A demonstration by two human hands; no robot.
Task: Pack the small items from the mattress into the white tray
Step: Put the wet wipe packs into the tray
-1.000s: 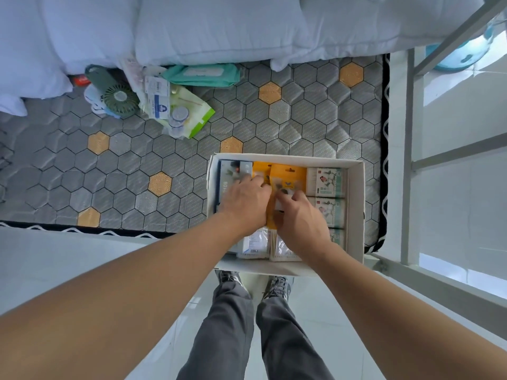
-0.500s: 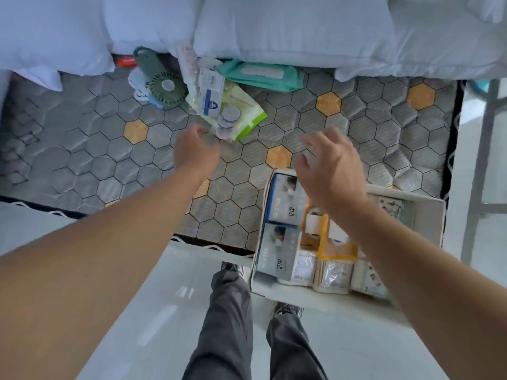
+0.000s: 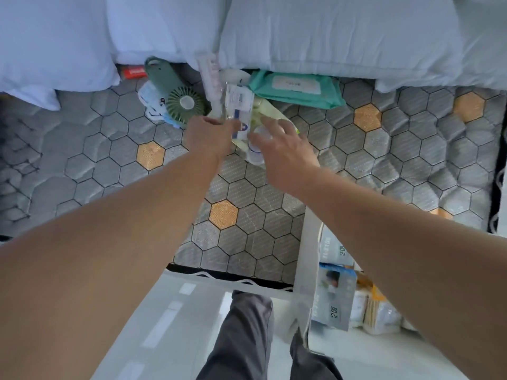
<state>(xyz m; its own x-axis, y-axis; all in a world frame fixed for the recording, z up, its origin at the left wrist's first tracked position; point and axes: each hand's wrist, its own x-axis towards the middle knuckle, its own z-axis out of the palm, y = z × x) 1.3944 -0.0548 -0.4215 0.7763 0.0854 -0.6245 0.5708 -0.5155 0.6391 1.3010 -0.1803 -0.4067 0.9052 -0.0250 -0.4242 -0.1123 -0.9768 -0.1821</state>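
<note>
- Watching both hands working the small pile by the pillows: the left hand [image 3: 208, 138] is meeting the near edge of the clear plastic packet with a white-and-blue label [image 3: 239, 104]. Its fingers are curling out of my sight, so I cannot tell whether it is gripping.
- The right hand [image 3: 285, 153] is hovering with fingers spread, holding nothing, over the small clear round jar [image 3: 256, 154] lying on the lime-green soft pouch [image 3: 264, 113].
- I am judging the jar the likeliest trouble: round and resting on a slick pouch, it may be rolling off across the grey hexagon-quilted mattress [image 3: 384, 160] if the pouch gets tugged.
- The items are overlapping, so lifting the packet may be dragging its neighbours along.
- Crowding the left hand: the olive-green handheld fan [image 3: 186, 102]. The teal wet-wipe pack [image 3: 296, 90] is lying tucked against the white pillows [image 3: 329, 31].
- The white cardboard tray [image 3: 304, 256] is sitting well apart, at the near mattress edge, with the grey-blue boxes [image 3: 333, 297] already filling much of it; I am expecting tight fitting.
</note>
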